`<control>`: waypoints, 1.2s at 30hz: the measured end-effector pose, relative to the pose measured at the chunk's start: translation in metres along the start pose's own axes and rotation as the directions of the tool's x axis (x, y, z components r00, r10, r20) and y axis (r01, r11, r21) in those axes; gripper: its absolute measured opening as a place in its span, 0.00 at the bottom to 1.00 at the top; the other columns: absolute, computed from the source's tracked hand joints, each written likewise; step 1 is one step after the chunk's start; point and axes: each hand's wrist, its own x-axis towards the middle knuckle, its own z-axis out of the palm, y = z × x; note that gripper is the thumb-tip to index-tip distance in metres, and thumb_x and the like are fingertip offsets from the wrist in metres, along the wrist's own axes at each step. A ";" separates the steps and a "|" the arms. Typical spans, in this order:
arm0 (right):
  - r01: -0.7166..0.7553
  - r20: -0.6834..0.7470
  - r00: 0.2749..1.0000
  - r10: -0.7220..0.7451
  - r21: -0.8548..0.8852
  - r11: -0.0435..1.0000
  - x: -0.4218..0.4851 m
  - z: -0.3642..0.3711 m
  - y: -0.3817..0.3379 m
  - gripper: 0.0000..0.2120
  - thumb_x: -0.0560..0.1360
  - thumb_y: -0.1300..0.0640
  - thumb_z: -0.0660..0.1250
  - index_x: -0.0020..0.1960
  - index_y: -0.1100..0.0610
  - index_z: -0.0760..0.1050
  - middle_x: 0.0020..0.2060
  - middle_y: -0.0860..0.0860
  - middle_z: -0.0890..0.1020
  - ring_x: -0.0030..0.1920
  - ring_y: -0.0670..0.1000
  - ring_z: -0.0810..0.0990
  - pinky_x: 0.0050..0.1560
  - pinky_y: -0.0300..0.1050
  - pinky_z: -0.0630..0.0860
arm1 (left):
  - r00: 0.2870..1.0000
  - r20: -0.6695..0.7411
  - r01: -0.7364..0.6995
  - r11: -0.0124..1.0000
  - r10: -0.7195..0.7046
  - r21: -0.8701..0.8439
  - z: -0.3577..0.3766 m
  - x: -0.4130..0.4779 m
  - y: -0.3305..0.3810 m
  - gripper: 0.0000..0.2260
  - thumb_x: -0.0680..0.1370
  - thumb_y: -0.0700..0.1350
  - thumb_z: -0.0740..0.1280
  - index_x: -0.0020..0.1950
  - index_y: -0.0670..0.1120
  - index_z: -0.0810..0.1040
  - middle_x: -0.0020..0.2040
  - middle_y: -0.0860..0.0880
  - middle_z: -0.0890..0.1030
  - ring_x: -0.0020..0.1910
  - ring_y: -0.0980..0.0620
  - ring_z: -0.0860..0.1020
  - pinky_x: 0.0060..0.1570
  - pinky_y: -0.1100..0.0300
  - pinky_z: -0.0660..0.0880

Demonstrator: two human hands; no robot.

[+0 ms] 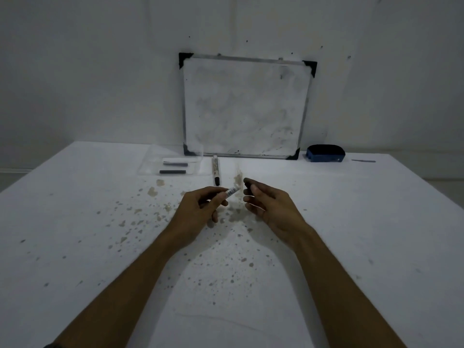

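Head camera looks down on my left hand (pixel 200 207) gripping a marker (pixel 231 191) by its barrel above the stained tabletop (pixel 75 222). My right hand (pixel 268 204) pinches what looks like its dark cap (pixel 247 182), just beside the marker's end and apart from it. I judge the uncapping done; writing on the smudged whiteboard (pixel 246 106), propped against the wall, is left.

The left hand (pixel 200 207) covers most of the marker (pixel 232 191). Only its labelled end shows, and the print is too small to read. The dark piece (pixel 247 183) pinched at the right hand's (pixel 266 204) fingertips is mostly hidden, so I cannot tell what it is. Both forearms run off the lower edge of the frame. A thin grey sliver (pixel 363 161) at centre right is too small to identify.
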 end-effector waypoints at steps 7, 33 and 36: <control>-0.026 0.050 0.998 0.022 0.073 0.997 0.007 -0.001 0.008 0.16 0.73 0.51 0.76 0.56 0.58 0.86 0.48 0.54 0.87 0.43 0.47 0.84 0.50 0.42 0.82 | 1.000 0.026 -0.009 1.000 0.008 0.006 -0.001 -0.002 0.001 0.12 0.80 0.54 0.71 0.63 0.55 0.85 0.47 0.51 0.88 0.32 0.52 0.82 0.32 0.57 0.82; 0.246 0.030 0.969 -0.246 -0.239 0.939 0.008 0.014 0.012 0.15 0.76 0.48 0.74 0.61 0.52 0.83 0.52 0.53 0.88 0.51 0.52 0.88 0.54 0.45 0.83 | 0.993 0.081 0.092 0.995 -0.088 -0.047 -0.011 0.000 0.004 0.12 0.82 0.53 0.68 0.48 0.49 0.88 0.33 0.49 0.85 0.29 0.56 0.80 0.32 0.66 0.77; 0.239 -0.045 0.959 -0.281 -0.408 0.881 0.003 0.031 0.014 0.21 0.77 0.44 0.72 0.67 0.50 0.75 0.52 0.50 0.85 0.49 0.47 0.87 0.51 0.42 0.84 | 0.992 0.008 0.125 0.980 -0.126 -0.157 -0.004 0.005 0.010 0.13 0.83 0.53 0.67 0.59 0.47 0.86 0.47 0.48 0.89 0.44 0.57 0.87 0.41 0.68 0.81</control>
